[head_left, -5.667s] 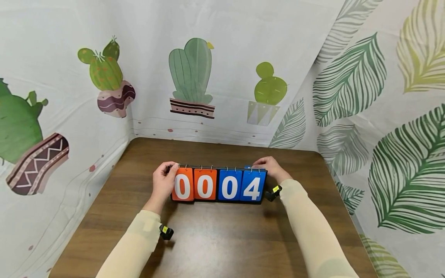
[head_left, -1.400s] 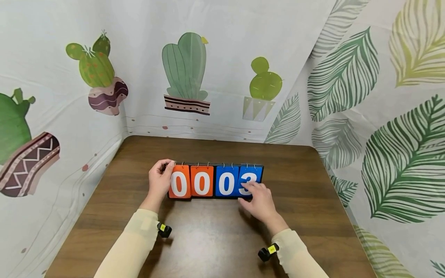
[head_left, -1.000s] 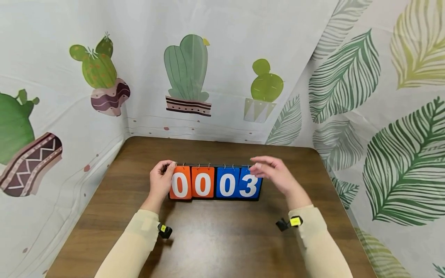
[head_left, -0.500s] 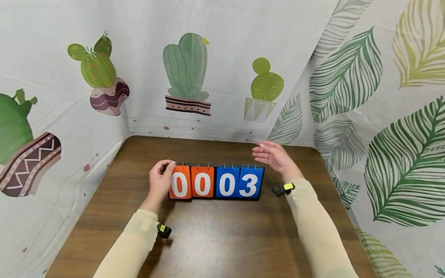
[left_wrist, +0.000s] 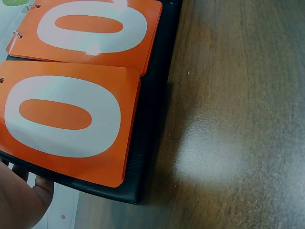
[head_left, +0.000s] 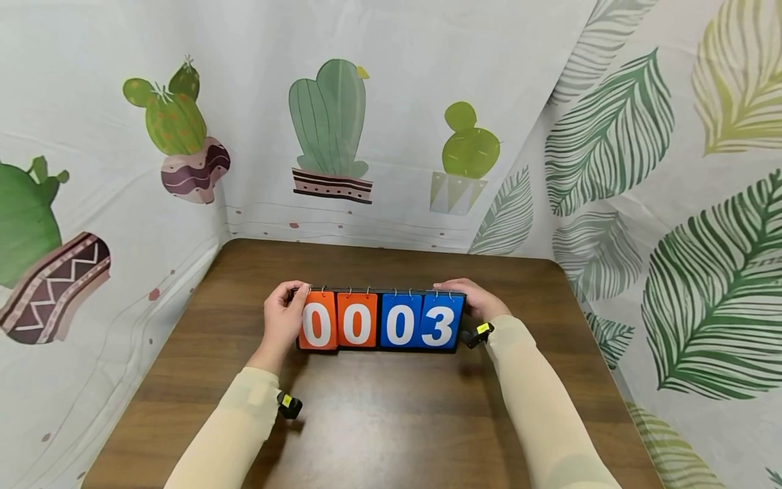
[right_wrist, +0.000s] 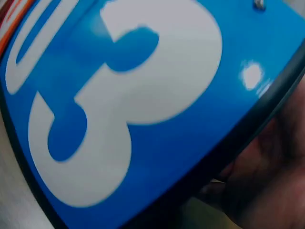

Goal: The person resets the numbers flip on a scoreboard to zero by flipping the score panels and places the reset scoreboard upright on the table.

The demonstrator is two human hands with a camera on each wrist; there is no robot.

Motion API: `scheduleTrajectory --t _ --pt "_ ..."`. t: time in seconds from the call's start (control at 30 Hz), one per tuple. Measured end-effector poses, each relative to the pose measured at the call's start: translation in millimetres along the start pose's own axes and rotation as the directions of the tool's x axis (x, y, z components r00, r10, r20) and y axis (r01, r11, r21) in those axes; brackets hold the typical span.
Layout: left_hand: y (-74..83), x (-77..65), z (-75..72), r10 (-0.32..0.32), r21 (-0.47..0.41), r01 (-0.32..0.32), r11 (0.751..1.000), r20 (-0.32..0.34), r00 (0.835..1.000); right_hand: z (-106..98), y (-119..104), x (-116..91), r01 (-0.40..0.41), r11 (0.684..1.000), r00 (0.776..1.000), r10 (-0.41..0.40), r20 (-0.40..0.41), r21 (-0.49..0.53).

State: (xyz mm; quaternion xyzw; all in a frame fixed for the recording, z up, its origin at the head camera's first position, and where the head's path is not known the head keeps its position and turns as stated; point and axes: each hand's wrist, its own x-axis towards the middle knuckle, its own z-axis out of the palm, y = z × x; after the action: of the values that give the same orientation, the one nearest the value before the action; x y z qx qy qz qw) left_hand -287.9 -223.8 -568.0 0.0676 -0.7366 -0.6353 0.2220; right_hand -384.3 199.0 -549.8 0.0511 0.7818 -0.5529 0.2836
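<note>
A tabletop flip scoreboard [head_left: 379, 322] stands tilted on the table, with ringed number cards on a black backing. Its orange cards [left_wrist: 66, 119] read 0 and 0. The blue cards read 0 and 3, and the 3 card [right_wrist: 157, 100] fills much of the right wrist view. My left hand [head_left: 284, 318] grips the board's upper left corner, thumb in front and fingers behind. My right hand [head_left: 479, 299] is behind the board's right end, fingertips near the top edge. The board hides most of those fingers, so their hold does not show.
The brown wooden table [head_left: 379, 421] extends in front of and around the board. A white cloth with printed cacti [head_left: 330, 122] hangs behind it, and a leaf-patterned cloth [head_left: 611, 136] hangs at the right.
The rightmost card has gone from 4 to 3. My right hand has moved from the front of that card, up past the top edge, to behind the board. The left hand keeps its grip.
</note>
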Motion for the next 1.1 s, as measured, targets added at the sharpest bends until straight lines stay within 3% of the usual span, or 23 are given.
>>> scheduleTrajectory --t 0.27,0.37,0.63,0.87,1.1 --pt "3.7 -1.6 0.4 -0.037 -0.004 0.037 0.999 0.006 0.999 -5 -1 8 0.108 0.976 0.987 -0.083 0.135 -0.187" --pt "4.5 -2.6 0.4 -0.043 -0.007 0.043 0.999 0.008 0.999 -4 -3 8 0.112 0.968 0.989 -0.086 0.124 -0.223" --pt "-0.4 -1.7 0.2 -0.015 -0.024 0.015 1.0 0.004 1.0 -2 -6 9 0.079 0.944 0.997 -0.083 0.003 -0.321" --pt "-1.5 -0.8 0.3 0.001 -0.024 -0.002 1.0 -0.002 1.0 -3 -9 8 0.042 0.931 0.999 -0.044 0.003 -0.363" --pt "-2.3 0.3 0.0 0.017 -0.029 -0.017 0.999 -0.006 1.0 -3 -13 10 0.137 0.898 0.988 -0.152 -0.001 -0.417"
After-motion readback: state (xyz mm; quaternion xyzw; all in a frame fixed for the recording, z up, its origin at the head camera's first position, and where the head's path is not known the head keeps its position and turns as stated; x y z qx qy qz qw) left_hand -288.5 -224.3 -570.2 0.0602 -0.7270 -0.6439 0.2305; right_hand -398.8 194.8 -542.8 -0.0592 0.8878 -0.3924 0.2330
